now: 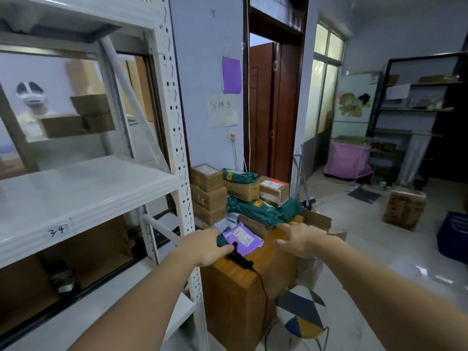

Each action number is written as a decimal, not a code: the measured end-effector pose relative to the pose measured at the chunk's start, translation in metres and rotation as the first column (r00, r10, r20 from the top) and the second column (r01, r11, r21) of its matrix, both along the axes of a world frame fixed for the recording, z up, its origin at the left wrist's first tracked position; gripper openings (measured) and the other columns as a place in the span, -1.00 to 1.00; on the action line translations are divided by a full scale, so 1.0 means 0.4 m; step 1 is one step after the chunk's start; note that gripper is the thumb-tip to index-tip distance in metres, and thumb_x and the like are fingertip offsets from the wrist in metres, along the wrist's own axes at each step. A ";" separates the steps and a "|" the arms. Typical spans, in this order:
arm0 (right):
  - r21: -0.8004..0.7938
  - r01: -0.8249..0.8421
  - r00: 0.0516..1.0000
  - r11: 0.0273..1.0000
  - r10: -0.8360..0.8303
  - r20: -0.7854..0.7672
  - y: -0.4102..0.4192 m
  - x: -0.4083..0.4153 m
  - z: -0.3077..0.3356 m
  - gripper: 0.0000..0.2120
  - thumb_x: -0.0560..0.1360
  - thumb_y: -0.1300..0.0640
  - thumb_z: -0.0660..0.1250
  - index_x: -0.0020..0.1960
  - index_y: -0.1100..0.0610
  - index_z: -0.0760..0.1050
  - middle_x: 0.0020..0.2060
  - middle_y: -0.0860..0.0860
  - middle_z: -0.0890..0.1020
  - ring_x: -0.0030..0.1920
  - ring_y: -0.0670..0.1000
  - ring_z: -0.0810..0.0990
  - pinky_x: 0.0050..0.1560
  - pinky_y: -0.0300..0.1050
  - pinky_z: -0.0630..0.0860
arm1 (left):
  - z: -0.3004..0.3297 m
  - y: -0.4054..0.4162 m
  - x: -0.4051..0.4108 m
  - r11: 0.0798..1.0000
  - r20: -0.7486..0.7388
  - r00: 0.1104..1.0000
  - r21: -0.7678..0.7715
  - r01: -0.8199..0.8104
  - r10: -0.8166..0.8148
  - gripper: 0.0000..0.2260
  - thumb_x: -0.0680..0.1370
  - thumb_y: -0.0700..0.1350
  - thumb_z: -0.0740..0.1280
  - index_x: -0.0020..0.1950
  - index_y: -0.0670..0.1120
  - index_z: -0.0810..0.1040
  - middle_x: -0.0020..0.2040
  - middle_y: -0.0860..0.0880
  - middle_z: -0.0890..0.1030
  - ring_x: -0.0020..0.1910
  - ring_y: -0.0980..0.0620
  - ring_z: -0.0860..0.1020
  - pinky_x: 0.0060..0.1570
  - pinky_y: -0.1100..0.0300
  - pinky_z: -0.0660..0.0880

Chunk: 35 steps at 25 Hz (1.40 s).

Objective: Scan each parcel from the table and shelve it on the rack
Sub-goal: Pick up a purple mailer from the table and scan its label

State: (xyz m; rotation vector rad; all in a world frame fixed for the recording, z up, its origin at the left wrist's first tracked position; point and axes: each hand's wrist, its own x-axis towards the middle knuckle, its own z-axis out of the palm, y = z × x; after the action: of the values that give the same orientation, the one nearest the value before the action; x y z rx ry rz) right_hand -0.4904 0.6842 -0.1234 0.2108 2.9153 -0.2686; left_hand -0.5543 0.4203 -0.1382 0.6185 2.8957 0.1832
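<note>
A wooden table (235,277) carries a pile of parcels: brown cartons (206,177) stacked at the back left, green mailer bags (258,210) in the middle, and a purple mailer (244,238) at the front. A black corded scanner (239,258) lies on the table's front part, touching the purple mailer. My left hand (206,245) reaches over the left side of the purple mailer, fingers curled by a green bag and the scanner; its grip is hidden. My right hand (301,238) hovers with spread fingers just right of the purple mailer. The white rack (83,188) stands to the left.
A stool with a patterned seat (302,312) stands in front of the table. A glass pane behind the rack reflects a person holding cartons. A brown carton (404,209) and a blue crate (454,236) sit on the floor to the right. A doorway opens behind the table.
</note>
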 end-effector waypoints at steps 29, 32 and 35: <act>-0.059 -0.299 0.874 0.952 0.298 0.383 0.144 -1.041 -0.730 -0.37 0.58 -0.18 0.22 0.54 0.09 0.21 0.40 0.15 0.43 0.36 0.21 0.43 0.30 0.07 0.45 | -0.682 0.258 -0.873 0.948 0.362 0.876 -0.108 -0.300 0.318 -0.41 0.68 0.29 0.09 0.56 -0.07 0.34 0.54 -0.16 0.40 0.49 -0.19 0.39 0.43 -0.05 0.36; -0.097 -0.259 0.872 0.961 0.276 0.405 0.117 -1.069 -0.873 -0.46 0.55 -0.14 0.23 0.44 0.10 0.31 0.28 0.12 0.50 0.24 0.17 0.52 0.02 -0.03 0.46 | -0.814 0.273 -0.923 0.909 0.428 0.810 -0.078 -0.409 0.401 -0.42 0.66 0.33 0.09 0.48 -0.06 0.43 0.43 -0.12 0.51 0.37 -0.15 0.50 0.34 -0.04 0.45; -0.151 -0.232 0.873 0.961 0.274 0.405 0.086 -1.072 -0.985 -0.46 0.51 -0.17 0.30 0.36 0.12 0.39 0.20 0.10 0.58 0.18 0.14 0.59 -0.04 -0.07 0.46 | -0.920 0.297 -0.959 0.782 0.511 0.683 0.032 -0.623 0.522 -0.35 0.60 0.44 0.11 0.40 -0.05 0.50 0.34 -0.07 0.57 0.30 -0.12 0.56 0.26 0.02 0.47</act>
State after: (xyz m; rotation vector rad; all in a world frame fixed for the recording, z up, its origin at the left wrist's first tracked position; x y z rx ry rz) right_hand -0.9193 0.7187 -0.5175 -0.1194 2.4539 -0.2805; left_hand -0.9379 0.5391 -0.5063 -0.3279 2.4800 0.6279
